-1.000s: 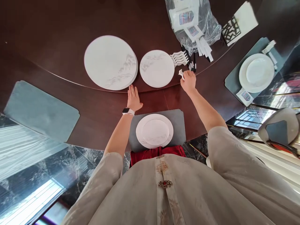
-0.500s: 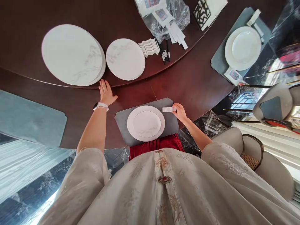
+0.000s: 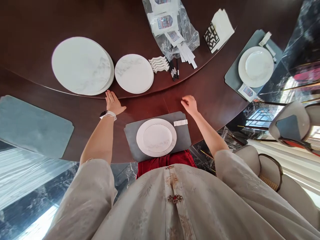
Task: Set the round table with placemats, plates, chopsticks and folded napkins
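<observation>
Bright daylight, glare on marble floor [image 3: 30,173], fisheye bowing at edges.

Floor of black, white-veined marble [image 3: 124,176] reflects a bright latticed window [image 3: 262,121]. Round, polished dark-brown wooden table [image 3: 75,20] stands beside a beige upholstered chair [image 3: 270,170] with a cane back.

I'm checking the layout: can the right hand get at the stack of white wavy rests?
Probably yes: the right hand is close to the stack of white wavy rests, and only dark tabletop lies between them.

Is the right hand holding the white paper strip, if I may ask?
No, the white paper strip lies on the grey placemat, apart from the right hand.
</observation>
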{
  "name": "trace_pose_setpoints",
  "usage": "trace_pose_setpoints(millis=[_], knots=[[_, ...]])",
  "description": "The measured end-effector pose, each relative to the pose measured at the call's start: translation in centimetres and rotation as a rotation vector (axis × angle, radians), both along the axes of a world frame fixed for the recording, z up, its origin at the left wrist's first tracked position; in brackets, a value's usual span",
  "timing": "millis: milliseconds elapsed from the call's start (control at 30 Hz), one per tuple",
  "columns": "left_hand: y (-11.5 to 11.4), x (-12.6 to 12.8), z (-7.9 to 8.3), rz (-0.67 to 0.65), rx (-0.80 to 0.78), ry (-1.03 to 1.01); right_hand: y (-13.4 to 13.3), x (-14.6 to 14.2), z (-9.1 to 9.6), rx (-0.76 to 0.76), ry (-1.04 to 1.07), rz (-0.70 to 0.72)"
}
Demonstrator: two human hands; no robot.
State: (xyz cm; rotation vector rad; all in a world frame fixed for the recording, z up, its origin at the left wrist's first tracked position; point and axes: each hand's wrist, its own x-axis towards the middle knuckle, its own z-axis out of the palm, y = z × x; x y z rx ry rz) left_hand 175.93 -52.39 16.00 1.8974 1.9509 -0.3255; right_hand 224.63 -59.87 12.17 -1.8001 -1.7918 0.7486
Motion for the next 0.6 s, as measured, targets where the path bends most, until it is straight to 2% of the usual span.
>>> trace_pose_setpoints(millis=[67,133,167,233,300,433,600], knots=[[0.1,-0.4,0.0,0.006,0.019,-0.013,7.4,-2.1,0.9,0.037,-0.065,-0.089],[0.3,-1.0,0.1,0.021,0.009,-0.046,13.8,-4.3,1.9,0.006,-0.135,-0.118],[0.4,-1.3,0.3,0.031,-0.002,-0.062,16.2,-5.3,2.3,-0.02,-0.162,-0.12],[0.5,-2.1,0.6,0.044,-0.022,-0.074,19.5,-6.6,2.9,-0.072,-0.182,-0.122],[0.6,-2.9,1.0,0.043,-0.033,-0.06,20.8,-7.1,2.9,-0.122,-0.157,-0.15],[0.9,-4.3,2.0,0.071,-0.044,-0.061,20.6,-6.6,2.5,-0.26,-0.089,-0.281],[1.8,-5.5,2.6,0.218,-0.017,-0.12,20.2,-8.1,3.3,-0.386,-0.089,-0.344]])
